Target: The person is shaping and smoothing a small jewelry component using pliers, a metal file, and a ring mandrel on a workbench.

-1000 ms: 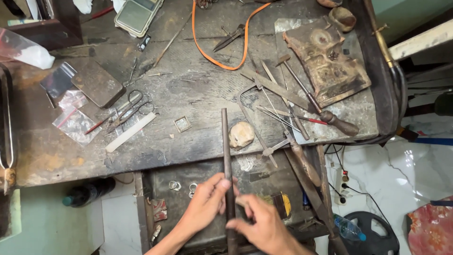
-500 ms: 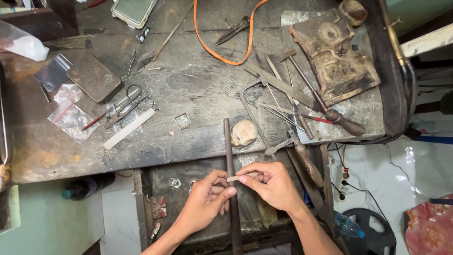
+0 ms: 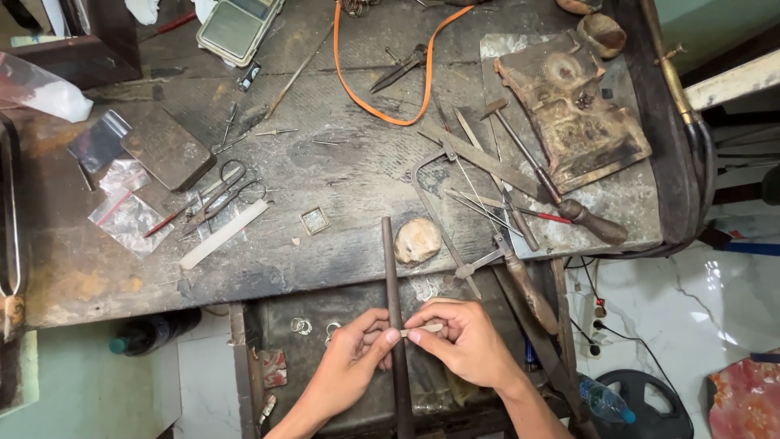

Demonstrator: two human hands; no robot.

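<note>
A long dark tapered metal rod [image 3: 391,268] runs from the bench edge down towards me over an open drawer [image 3: 268,317]. My left hand [image 3: 351,367] and my right hand [image 3: 465,341] meet at the rod, each pinching one end of a small pale metal strip [image 3: 418,330] laid across it. The fingertips press the strip against the rod. Small metal rings [image 3: 302,326] lie in the drawer to the left of my hands.
The worn bench [image 3: 341,187] carries a jeweller's saw [image 3: 455,203], hammer [image 3: 552,187], files, scissors [image 3: 223,195], a flat metal tin [image 3: 167,148], plastic bags [image 3: 122,215], an orange cord [image 3: 382,73], a scale [image 3: 236,26] and a charred block [image 3: 573,106]. A pale stone [image 3: 418,239] sits by the rod.
My hands moved up the rod from the near end. The right hand came over to the rod's right side and now pinches the small strip together with the left.
</note>
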